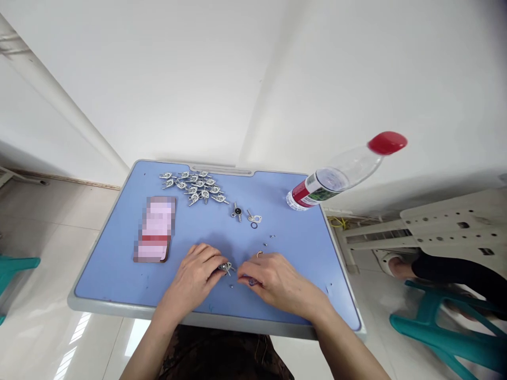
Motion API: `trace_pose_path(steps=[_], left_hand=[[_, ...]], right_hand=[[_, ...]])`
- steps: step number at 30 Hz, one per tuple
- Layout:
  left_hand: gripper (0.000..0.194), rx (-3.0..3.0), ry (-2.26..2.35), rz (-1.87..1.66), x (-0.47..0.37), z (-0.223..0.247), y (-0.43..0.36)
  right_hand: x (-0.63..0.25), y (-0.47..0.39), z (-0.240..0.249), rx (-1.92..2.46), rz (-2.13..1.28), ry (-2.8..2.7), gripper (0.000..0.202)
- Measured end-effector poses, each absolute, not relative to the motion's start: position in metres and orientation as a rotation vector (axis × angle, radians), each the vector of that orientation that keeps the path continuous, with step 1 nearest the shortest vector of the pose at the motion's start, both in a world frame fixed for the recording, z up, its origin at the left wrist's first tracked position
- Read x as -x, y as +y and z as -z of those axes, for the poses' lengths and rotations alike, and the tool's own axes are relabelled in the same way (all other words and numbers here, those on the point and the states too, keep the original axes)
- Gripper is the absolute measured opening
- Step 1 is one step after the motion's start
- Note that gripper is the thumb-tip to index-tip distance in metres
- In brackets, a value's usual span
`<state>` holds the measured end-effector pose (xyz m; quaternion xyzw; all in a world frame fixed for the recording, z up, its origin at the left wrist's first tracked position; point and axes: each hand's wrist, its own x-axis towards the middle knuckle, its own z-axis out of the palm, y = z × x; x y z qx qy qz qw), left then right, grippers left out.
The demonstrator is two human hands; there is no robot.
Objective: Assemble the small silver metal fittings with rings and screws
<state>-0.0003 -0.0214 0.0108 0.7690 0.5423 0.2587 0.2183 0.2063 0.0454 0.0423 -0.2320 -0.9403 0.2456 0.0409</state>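
Low on the blue table, my left hand [199, 272] pinches a small metal flanged fitting [225, 267] between thumb and fingers. Just to its right, my right hand [273, 277] is closed around a small tool with a purplish see-through handle [252, 282]; its kind is mostly hidden by the fingers. A tiny screw [231, 286] lies below the fitting. Beyond my hands are a metal fitting with a black centre [237, 211], a loose flange plate [257, 219] and a black rubber ring [254, 225]. More tiny screws [272, 236] are scattered nearby.
A group of several similar metal fittings [194, 184] lies at the table's back left. A phone [156, 227] rests on the left side. The tall bottle with a red cap [311, 190] stands at the back right. Teal stools [431, 316] and another person's leg [447, 274] are beside the table.
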Motion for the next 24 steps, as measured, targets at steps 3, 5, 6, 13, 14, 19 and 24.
trace_pose_path(steps=[3, 5, 6, 13, 14, 19, 24], left_hand=[[0.015, -2.125, 1.531, -0.726, 0.001, -0.010, -0.022], [0.015, -2.130, 1.533, -0.728, 0.002, -0.009, -0.022], [0.015, -2.132, 1.532, -0.729, 0.002, -0.008, -0.022], [0.015, -2.130, 1.529, -0.742, 0.002, -0.007, -0.022], [0.015, -2.137, 1.524, -0.751, 0.002, -0.007, -0.021], [0.015, -2.157, 1.521, -0.755, 0.002, -0.006, -0.021], [0.015, -2.153, 1.526, -0.750, 0.001, -0.006, -0.022]], right_hand=[[-0.203, 0.040, -0.042, 0.683, -0.763, -2.932, 0.014], [-0.201, 0.037, -0.042, 0.665, -0.746, -2.990, 0.014], [-0.200, 0.036, -0.042, 0.656, -0.735, -3.017, 0.014], [-0.195, 0.036, -0.038, 0.661, -0.745, -3.055, 0.017], [-0.195, 0.036, -0.037, 0.663, -0.746, -3.054, 0.017], [-0.193, 0.035, -0.036, 0.641, -0.744, -3.078, 0.017], [-0.191, 0.033, -0.035, 0.629, -0.695, -3.080, 0.015]])
